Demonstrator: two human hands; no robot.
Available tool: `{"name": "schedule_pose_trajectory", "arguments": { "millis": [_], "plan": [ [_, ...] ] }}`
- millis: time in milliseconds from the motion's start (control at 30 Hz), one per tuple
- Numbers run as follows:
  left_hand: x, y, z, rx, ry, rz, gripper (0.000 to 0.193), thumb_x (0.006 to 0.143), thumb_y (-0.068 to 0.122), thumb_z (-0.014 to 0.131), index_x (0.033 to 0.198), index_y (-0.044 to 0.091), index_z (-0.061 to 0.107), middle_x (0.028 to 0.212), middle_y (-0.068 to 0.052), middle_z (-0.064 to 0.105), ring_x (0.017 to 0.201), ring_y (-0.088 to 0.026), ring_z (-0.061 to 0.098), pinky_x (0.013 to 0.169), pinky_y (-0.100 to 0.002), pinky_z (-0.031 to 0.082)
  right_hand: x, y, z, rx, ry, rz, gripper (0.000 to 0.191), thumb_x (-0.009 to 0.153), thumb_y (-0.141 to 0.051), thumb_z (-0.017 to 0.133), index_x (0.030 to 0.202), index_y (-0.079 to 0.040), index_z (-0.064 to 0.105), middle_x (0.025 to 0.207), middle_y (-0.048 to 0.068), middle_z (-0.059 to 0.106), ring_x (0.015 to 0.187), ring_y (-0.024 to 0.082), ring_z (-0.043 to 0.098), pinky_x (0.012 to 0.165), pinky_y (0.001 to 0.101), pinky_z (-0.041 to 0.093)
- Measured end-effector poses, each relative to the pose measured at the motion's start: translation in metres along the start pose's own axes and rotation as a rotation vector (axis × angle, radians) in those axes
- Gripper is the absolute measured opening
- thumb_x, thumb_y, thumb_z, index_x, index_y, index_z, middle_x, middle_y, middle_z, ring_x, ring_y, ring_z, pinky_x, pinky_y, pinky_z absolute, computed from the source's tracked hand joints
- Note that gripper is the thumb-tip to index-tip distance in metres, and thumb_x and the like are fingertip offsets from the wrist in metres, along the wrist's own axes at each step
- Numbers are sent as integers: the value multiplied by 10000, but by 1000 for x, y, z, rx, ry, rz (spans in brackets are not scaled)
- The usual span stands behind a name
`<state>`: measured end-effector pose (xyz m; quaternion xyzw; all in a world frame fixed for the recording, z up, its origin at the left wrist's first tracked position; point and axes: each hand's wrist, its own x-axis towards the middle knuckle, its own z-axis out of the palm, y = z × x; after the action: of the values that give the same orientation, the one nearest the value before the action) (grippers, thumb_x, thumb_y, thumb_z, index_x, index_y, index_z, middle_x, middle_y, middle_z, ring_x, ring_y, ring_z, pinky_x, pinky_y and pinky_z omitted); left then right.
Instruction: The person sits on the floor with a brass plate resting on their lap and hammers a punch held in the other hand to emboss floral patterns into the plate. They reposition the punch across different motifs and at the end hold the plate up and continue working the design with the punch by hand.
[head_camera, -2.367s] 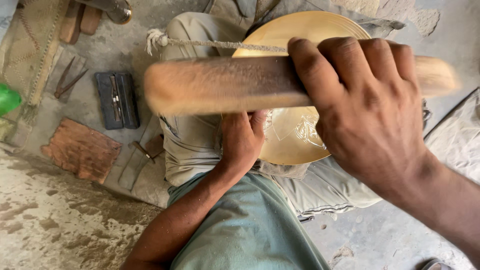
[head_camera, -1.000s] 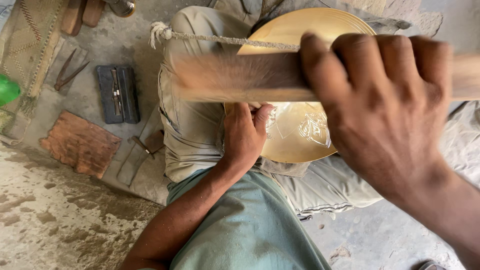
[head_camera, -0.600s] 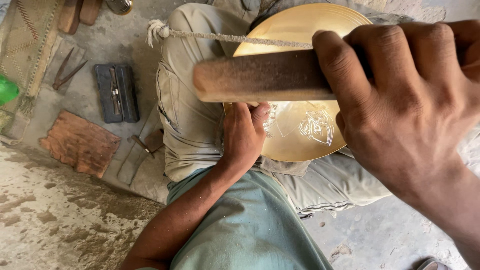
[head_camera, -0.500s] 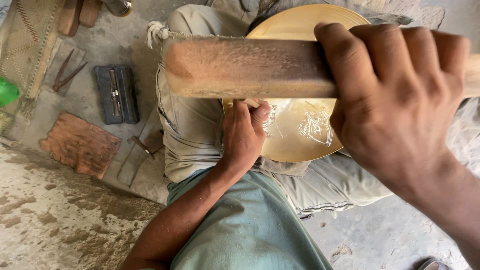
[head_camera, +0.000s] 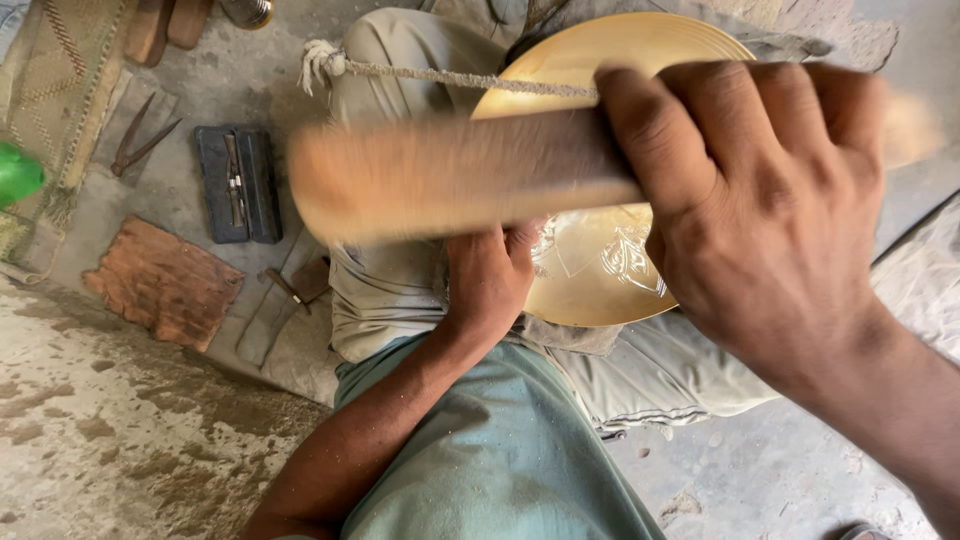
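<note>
The right hand (head_camera: 770, 220) is closed tight around a thick wooden stick (head_camera: 450, 175). The fingers (head_camera: 640, 140) wrap over the top of it, so the grip is full and firm. The stick lies sideways across the view, with its long side running from left to right. Most of it pokes out to the left of the hand, and a short bit shows past the knuckles on the right. The stick looks blurry, so its exact edges are hard to see.

Right under the stick is a round golden metal plate (head_camera: 600, 270). It rests on the person's lap, on the pale trousers (head_camera: 390, 290). The plate has thin scratched lines and shapes on its shiny face. The stick is above the plate and closer to the camera, and I cannot tell if they touch.

The left hand (head_camera: 490, 280) is below the stick, at the left edge of the plate. It is curled shut, but what it grips is hidden, so I cannot tell what it holds. This hand is the one nearer to the plate's face.

A thin rope (head_camera: 440, 75) with a knot at its end stretches across the top edge of the plate.

On the floor (head_camera: 120, 440) to the left lie a dark flat case (head_camera: 238, 185), a pair of metal pincers (head_camera: 140, 145), a reddish brown slab (head_camera: 165, 285) and something bright green (head_camera: 18, 175) at the edge.
</note>
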<state>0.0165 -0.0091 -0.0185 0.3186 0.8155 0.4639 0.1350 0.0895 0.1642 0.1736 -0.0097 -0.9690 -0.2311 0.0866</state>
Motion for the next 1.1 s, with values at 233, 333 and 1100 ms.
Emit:
{"name": "schedule_pose_trajectory", "arguments": {
  "millis": [233,333,1100],
  "plan": [
    [3,4,-2,-162,8,-94,239,1000,227,680,1042,8,597,876,-125,705,782,-294,706,711,-427,539,11,-4,-3,-258,-57,-48,125,1105,-302,580,1138,-219,668,899,-82,575,894,111,568,958,384,400],
    [1,4,-3,-224,-21,-191,296,977,254,709,1043,0,571,823,-106,719,716,-246,735,651,-385,558,15,-8,-8,-372,-109,-75,155,1113,-336,564,1075,-237,676,828,-101,558,856,96,567,921,393,400],
    [59,-12,-96,22,-163,-20,144,1018,122,671,1092,25,594,832,-72,705,674,-135,672,617,-308,523,-124,-111,69,697,-218,1339,437,828,-282,868,1116,-45,640,838,182,711,768,405,685,708,501,503]
  ]
}}
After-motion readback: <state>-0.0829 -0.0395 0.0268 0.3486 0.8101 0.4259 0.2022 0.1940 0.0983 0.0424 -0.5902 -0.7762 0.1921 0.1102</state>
